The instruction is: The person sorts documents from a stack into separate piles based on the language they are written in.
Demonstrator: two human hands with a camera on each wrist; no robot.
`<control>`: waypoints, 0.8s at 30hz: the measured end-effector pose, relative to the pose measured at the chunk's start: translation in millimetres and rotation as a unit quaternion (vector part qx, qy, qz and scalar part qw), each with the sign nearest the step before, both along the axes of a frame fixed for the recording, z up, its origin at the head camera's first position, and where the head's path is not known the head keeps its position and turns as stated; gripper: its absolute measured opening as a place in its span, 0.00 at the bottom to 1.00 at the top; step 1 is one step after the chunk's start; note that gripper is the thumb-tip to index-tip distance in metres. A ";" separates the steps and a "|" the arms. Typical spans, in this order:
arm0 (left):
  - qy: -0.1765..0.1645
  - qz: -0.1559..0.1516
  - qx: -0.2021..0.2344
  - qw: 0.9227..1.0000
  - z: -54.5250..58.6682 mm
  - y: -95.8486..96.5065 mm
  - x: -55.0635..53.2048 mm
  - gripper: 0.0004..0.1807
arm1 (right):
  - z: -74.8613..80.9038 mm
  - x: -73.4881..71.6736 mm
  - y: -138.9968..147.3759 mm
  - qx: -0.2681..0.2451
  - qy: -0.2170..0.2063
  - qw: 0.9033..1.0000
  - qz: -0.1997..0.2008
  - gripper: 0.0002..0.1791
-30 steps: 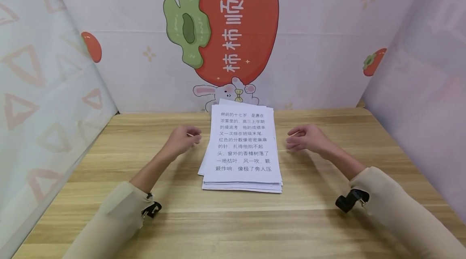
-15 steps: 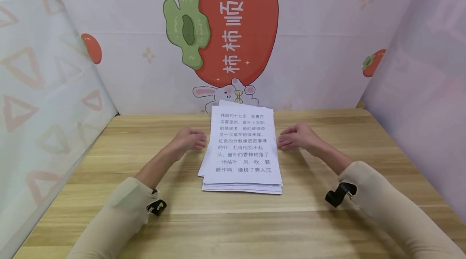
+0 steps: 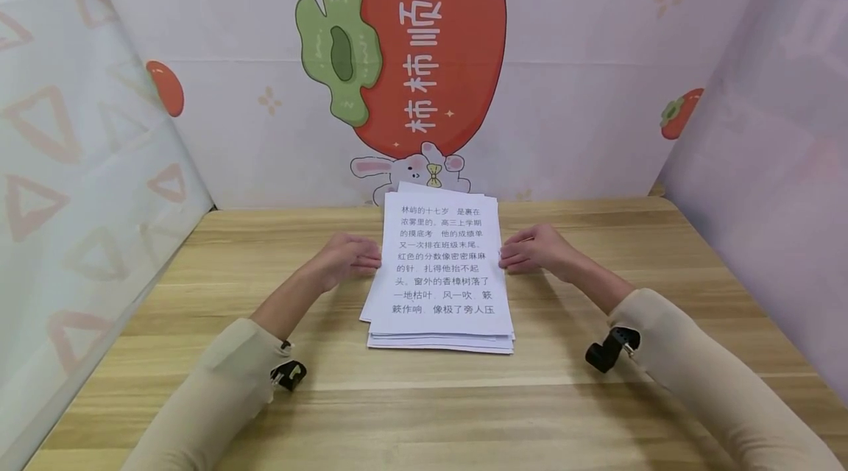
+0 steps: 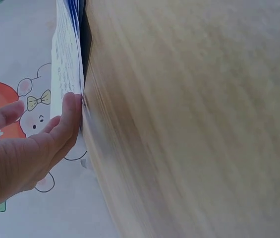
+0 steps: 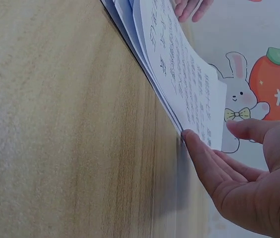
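A stack of printed paper sheets lies on the table between both hands, its sheets uneven, with corners jutting out at the back and the lower left. My left hand is at the stack's left edge; in the left wrist view its extended fingertips are right at the paper edge, thumb apart. On the opposite side my right hand has its fingers against the right edge. The right wrist view shows those fingers nearly straight at the sheets' side, with the thumb raised away from the paper.
The wooden table reaches back to a white backdrop with a large persimmon print and a rabbit. Patterned cloth walls stand at the left and right. Each sleeve carries a black wrist mount.
Both hands have moved inward from beside the stack to its left and right edges, their fingers straightening. The paper stack has stayed in place.
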State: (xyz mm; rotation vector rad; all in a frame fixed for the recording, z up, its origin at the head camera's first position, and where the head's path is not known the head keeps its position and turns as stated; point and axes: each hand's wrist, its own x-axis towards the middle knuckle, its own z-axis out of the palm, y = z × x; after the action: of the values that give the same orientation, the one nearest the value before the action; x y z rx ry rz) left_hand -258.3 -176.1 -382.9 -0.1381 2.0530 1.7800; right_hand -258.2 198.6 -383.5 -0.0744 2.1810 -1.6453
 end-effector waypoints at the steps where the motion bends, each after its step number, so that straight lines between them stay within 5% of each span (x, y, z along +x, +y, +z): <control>1: -0.002 0.001 0.000 1.000 0.1 0.7 -0.5 0.23 | 0.0 -0.1 -0.6 0.003 0.000 1.000 0.000 0.22; 24: -0.017 0.003 0.003 1.000 -3.3 0.6 4.1 0.23 | -0.5 0.4 -1.4 0.019 -0.022 1.000 -0.007 0.25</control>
State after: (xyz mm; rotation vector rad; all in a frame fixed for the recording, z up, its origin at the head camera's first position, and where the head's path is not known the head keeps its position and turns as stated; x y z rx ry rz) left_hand -254.3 -175.4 -386.3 -0.1717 2.0261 1.7742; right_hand -257.8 197.2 -384.0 -0.0126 2.1837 -1.5959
